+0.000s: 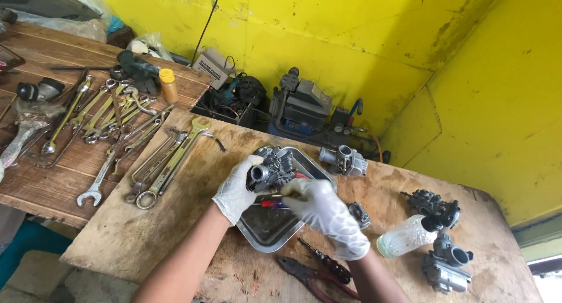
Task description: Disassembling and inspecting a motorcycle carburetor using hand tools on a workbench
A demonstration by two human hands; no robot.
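Both hands grip: left hand (pixel 235 189) wraps carburetor (pixel 270 169), right hand (pixel 325 212) pinches screwdriver (pixel 270 203) beneath.

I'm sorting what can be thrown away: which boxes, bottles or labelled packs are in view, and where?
Small cardboard box: against the yellow wall, grey-white with a dark label.
Small bottle: far edge of the plank table, amber with yellow cap.
Spray bottle: lying on the board right of the tray, clear with black nozzle.
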